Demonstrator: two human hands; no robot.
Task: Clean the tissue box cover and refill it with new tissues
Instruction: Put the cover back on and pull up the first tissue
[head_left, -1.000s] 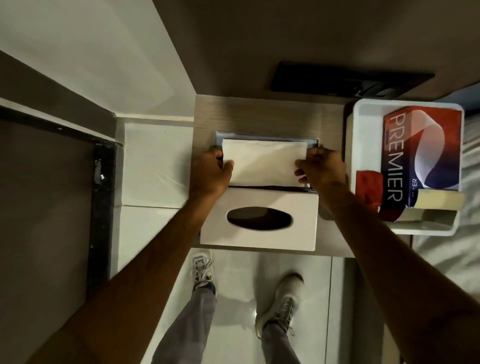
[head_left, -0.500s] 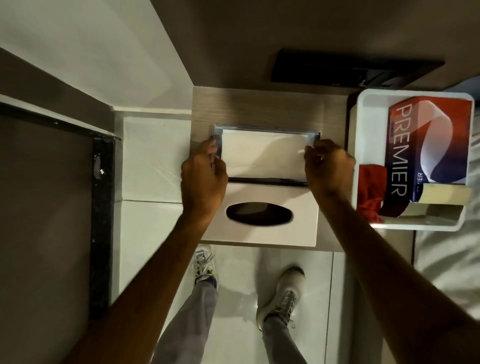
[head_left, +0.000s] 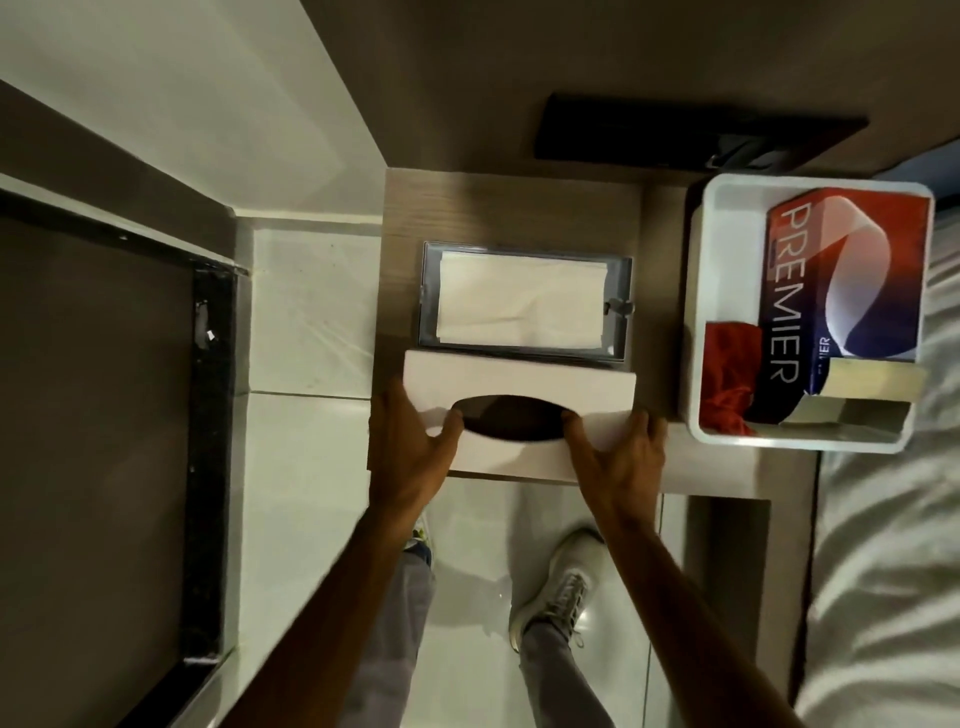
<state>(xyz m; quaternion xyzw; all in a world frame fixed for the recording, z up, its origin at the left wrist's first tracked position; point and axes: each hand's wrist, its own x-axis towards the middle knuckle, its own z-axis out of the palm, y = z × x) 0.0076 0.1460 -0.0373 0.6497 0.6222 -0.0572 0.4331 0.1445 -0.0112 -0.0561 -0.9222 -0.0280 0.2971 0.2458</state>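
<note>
A white tissue box cover (head_left: 519, 382) with a dark oval slot lies at the near edge of a small wooden table (head_left: 509, 208). My left hand (head_left: 410, 447) grips its left end, thumb at the slot's rim. My right hand (head_left: 618, 449) grips its right end the same way. Just behind the cover sits the clear base tray (head_left: 618, 291), and a stack of white tissues (head_left: 522, 301) lies flat inside it.
A white bin (head_left: 698, 312) at the table's right holds a red and blue PREMIER tissue carton (head_left: 841, 291) and a red cloth (head_left: 727, 374). A bed (head_left: 893, 571) lies to the right. A black object (head_left: 675, 130) sits on the shelf behind. My feet stand on the tiled floor below.
Both hands set the tissue stack down into the base tray, let go of it, and moved back toward me onto the ends of the white cover.
</note>
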